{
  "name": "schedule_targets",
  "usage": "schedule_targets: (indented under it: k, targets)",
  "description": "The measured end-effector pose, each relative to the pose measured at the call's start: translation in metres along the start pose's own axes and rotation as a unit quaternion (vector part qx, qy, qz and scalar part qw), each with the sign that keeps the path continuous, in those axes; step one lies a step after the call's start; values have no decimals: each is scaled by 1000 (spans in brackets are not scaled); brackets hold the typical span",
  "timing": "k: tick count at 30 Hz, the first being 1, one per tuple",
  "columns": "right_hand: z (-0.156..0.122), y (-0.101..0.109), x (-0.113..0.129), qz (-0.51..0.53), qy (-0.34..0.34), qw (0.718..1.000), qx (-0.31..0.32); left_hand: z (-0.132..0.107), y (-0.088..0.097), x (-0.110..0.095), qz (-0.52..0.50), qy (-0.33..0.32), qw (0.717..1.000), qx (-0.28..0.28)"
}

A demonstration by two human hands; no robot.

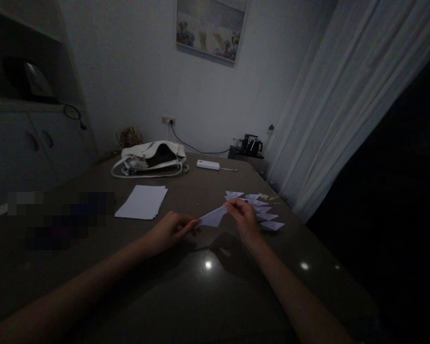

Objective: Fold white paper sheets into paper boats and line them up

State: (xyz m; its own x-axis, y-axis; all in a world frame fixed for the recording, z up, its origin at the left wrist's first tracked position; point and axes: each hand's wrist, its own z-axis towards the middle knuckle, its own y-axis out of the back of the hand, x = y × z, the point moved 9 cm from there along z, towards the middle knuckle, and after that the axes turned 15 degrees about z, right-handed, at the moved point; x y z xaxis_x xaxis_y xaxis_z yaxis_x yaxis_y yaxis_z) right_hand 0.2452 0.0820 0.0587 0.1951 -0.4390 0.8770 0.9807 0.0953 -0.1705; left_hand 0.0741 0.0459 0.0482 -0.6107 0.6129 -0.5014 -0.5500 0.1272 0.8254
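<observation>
Between my two hands a small folded white paper (213, 218), pointed in shape, is held just above the dark table. My left hand (174, 229) pinches its left end between thumb and fingers. At the upper right end, the fingers of my right hand (244, 217) are closed on the same paper. Several folded paper pieces (272, 225) of pointed shape lie in rows right beside and beyond my right hand, which partly hides them. To the left, past my left hand, lies a stack of white paper sheets (142, 202) with slightly uneven edges.
A white handbag (154, 157) sits open at the table's far side. Right of it is a white power bank-like device (208, 165) with a short cable. Small scraps (267, 196) lie near the right edge of the table (208, 306). A black kettle (253, 145) stands beyond.
</observation>
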Motion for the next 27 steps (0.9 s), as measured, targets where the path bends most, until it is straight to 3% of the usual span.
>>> schedule_targets:
  k: [7, 15, 19, 22, 24, 27]
  targets:
    - [-15, -27, -26, 77, -130, 987, 60, -4, 1, -2, 38, -9, 999, -22]
    - [-17, -23, -33, 153, -118, 981, -33, -6, 0, -10, 45, -31, 998, -13]
    - [-15, -23, -28, 172, -104, 979, -42, -5, -1, -11, 50, -42, 998, -17]
    - [-7, -10, -20, 191, -86, 976, -65, -5, 0, -7, 50, -34, 998, -18]
    - [0, 14, -13, 216, -61, 967, -125, -5, 1, -2, 54, -24, 998, -20]
    - [8, 40, -3, 219, -32, 961, -164, -5, 5, 5, 66, -12, 997, -33]
